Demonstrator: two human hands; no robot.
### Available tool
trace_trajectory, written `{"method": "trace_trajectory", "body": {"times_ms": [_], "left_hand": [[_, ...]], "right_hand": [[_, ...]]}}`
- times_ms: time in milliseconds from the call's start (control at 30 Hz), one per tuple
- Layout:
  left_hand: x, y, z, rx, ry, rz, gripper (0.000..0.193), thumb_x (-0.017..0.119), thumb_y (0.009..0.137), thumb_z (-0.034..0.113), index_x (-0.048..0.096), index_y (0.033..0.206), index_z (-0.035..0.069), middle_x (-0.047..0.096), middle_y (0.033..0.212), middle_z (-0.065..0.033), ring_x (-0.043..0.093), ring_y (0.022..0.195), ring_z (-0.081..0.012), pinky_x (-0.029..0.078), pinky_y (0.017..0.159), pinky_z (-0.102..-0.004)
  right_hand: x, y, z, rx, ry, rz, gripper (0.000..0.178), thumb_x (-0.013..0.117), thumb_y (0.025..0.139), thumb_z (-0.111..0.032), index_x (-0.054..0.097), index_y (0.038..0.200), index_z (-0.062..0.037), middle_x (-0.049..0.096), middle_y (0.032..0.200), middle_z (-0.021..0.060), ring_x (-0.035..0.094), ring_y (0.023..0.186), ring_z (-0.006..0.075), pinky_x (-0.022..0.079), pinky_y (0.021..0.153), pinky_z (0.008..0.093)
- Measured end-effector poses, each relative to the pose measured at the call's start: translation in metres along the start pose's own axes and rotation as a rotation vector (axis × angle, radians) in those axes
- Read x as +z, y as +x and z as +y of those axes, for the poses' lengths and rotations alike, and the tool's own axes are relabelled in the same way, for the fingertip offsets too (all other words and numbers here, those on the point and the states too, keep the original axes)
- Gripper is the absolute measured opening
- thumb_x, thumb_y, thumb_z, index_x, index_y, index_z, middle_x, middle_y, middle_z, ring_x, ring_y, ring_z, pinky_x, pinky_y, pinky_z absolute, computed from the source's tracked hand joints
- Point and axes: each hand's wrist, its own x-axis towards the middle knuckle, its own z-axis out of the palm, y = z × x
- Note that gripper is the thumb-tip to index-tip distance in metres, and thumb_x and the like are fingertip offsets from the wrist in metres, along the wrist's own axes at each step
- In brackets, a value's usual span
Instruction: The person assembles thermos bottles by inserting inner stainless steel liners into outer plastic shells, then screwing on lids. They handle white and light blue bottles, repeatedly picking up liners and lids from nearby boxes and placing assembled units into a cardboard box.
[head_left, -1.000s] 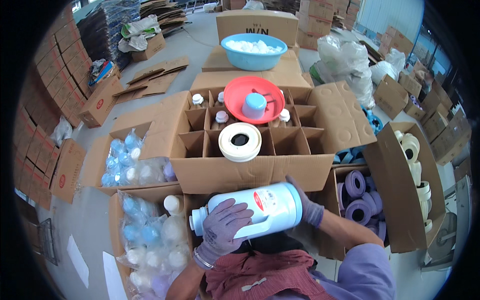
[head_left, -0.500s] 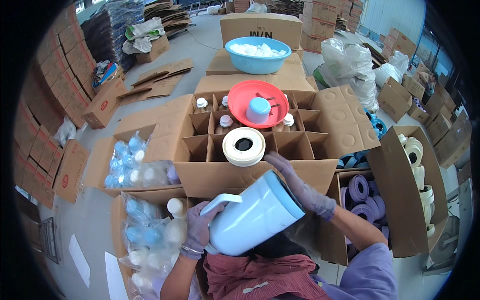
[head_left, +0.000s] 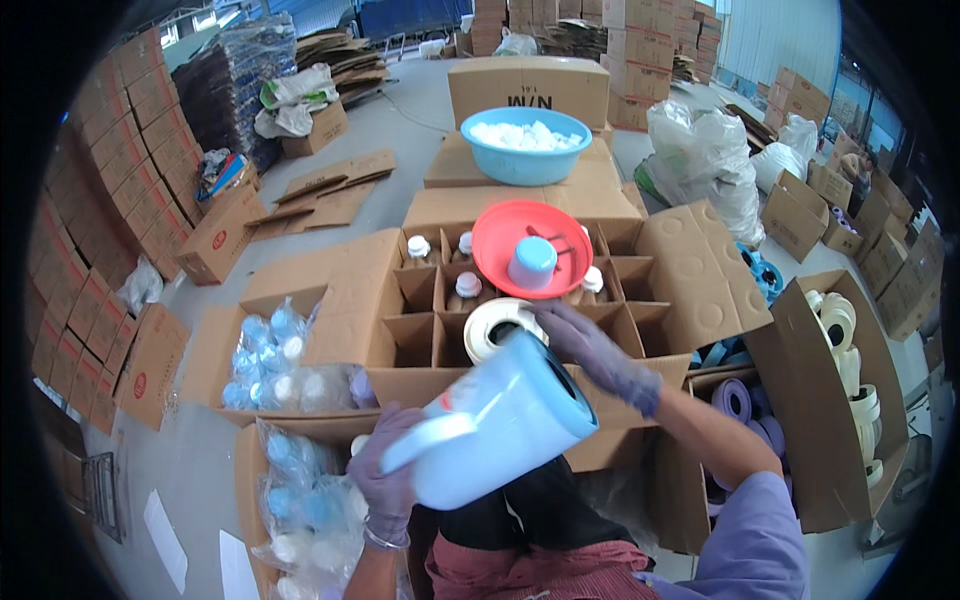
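A glossy light blue jug (head_left: 500, 425) lies tilted in front of me, its dark mouth turned to the upper right. My left hand (head_left: 385, 468), in a thin greyish glove, is closed round its handle on the left side. My right hand (head_left: 600, 358), gloved too, is beside the jug's mouth with fingers stretched out. Its fingertips reach the edge of a cream-coloured ring (head_left: 482, 325) with a dark centre; whether they touch it I cannot tell. The ring rests at the divided carton (head_left: 410, 325), partly behind the jug. A red dish (head_left: 490, 245) holding a light blue cup (head_left: 533, 262) sits above it.
White-capped bottles (head_left: 419, 248) stand in some carton cells. Behind is a blue basin (head_left: 525, 160) of white pieces. Bagged blue and white parts (head_left: 300, 500) fill boxes at left; purple rings (head_left: 735, 400) and cream rings (head_left: 862, 405) lie in boxes at right.
The jug has swung so its handle faces me more. My right hand has come closer to the cream ring. The whole view has shifted slightly, with the scene lower.
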Motion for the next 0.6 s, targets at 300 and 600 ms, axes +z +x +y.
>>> {"method": "trace_trajectory", "body": {"times_ms": [300, 600], "left_hand": [[0.037, 0.029, -0.053, -0.459, -0.631, 0.295, 0.025, 0.065, 0.084, 0.013, 0.066, 0.105, -0.001, 0.069, 0.101, -0.0187, 0.067, 0.091, -0.036, 0.052, 0.082, -0.0428], [0.102, 0.036, -0.04, -0.107, 0.135, 0.177, 0.02, 0.058, 0.084, 0.0, 0.066, 0.101, -0.006, 0.061, 0.122, -0.0233, 0.062, 0.105, -0.0379, 0.05, 0.09, -0.0413]], "right_hand": [[-0.104, 0.154, 0.036, -0.281, -1.18, 0.292, 0.083, 0.084, 0.064, -0.027, 0.051, 0.139, -0.023, 0.046, 0.135, 0.022, 0.049, 0.121, 0.041, 0.045, 0.102, 0.048], [0.043, -0.021, 0.068, -0.775, -0.487, 0.573, 0.077, 0.083, 0.071, -0.047, 0.048, 0.129, -0.011, 0.048, 0.128, 0.0232, 0.057, 0.104, 0.0347, 0.051, 0.084, 0.0432]]}}
